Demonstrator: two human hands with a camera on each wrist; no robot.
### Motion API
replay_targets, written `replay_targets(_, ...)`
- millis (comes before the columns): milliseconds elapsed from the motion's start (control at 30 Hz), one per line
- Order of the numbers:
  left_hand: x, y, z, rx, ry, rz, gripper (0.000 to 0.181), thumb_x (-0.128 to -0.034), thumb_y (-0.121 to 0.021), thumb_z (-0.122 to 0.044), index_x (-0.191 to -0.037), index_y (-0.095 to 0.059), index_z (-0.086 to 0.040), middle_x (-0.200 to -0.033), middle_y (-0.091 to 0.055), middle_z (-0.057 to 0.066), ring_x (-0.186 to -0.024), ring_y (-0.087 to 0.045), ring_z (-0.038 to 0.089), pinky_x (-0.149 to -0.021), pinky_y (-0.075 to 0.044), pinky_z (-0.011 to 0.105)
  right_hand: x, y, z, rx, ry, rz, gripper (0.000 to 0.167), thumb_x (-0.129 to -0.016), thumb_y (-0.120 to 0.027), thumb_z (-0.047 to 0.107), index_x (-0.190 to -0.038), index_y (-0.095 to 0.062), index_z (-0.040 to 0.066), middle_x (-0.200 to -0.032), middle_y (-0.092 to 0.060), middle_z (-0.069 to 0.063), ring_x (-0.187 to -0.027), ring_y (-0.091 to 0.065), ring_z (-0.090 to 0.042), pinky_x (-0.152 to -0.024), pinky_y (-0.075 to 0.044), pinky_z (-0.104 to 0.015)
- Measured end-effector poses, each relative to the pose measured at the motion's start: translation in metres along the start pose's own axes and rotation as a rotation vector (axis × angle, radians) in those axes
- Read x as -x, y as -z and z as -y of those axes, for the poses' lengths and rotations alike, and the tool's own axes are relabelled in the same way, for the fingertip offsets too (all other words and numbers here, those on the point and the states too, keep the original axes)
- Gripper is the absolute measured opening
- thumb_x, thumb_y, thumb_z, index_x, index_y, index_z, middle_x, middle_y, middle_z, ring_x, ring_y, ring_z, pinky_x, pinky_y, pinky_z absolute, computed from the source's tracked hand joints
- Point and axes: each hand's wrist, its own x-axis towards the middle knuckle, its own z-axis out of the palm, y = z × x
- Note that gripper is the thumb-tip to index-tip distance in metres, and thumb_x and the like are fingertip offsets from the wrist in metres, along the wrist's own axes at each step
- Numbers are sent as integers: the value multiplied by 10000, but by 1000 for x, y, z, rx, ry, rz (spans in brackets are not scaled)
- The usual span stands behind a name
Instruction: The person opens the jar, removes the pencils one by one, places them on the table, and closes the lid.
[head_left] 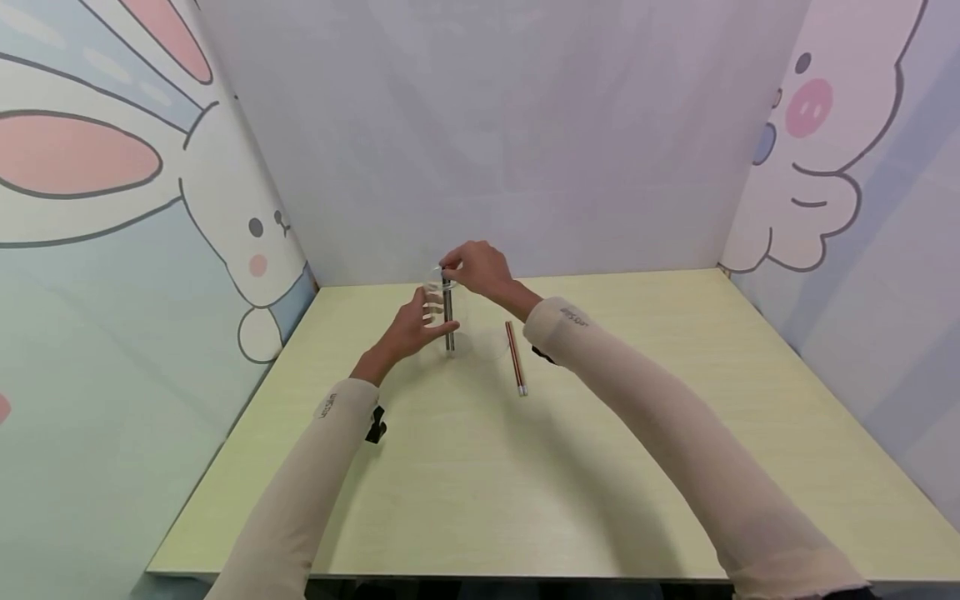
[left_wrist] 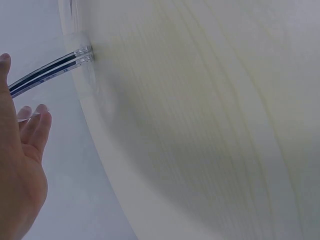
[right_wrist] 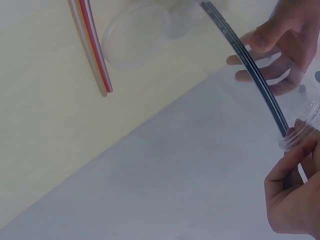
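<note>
A clear jar [head_left: 450,343] stands upright near the back of the table, with two dark pencils [head_left: 448,312] inside it. My left hand [head_left: 411,327] holds the jar from the left, thumb on the near side and fingers behind. In the right wrist view, its fingers [right_wrist: 267,72] show around the clear wall. At the jar's mouth, my right hand [head_left: 480,265] pinches the upper ends of the dark pencils; in its wrist view the fingertips meet at the clear rim [right_wrist: 287,144]. Silvery lower ends [left_wrist: 84,54] of the pencils reach the jar's bottom.
Two reddish pencils [head_left: 516,358] lie side by side on the table right of the jar. A round clear lid [right_wrist: 137,35] lies between them and the jar. Behind rises a pale wall [head_left: 495,142]; walls with cartoon animals flank the table.
</note>
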Motion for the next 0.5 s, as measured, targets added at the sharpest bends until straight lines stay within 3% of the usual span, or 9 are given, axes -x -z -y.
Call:
replay_targets(300, 3, 1, -5, -3, 12, -5, 786, -929, -796, -408, -1453, -317, -72, -1472, -492, 150, -1356, -549, 399, -1112, -492, 526, 2, 0, 6, -3, -10, 23, 210, -1014, -713, 256, -1198, -780, 179, -1115, -779, -29, -876, -730, -159, -650, -592, -313)
replay_targets(500, 3, 1, -4, -1, 11, -5, 780, -925, -799, -415, -1441, -324, -75, -1465, -496, 146, -1352, -551, 405, -1105, -499, 523, 6, -1, 7, -51, -34, 28, 183, -1028, -691, 256, -1174, -754, 165, -1106, -780, -42, -833, -745, -175, -612, -580, -314)
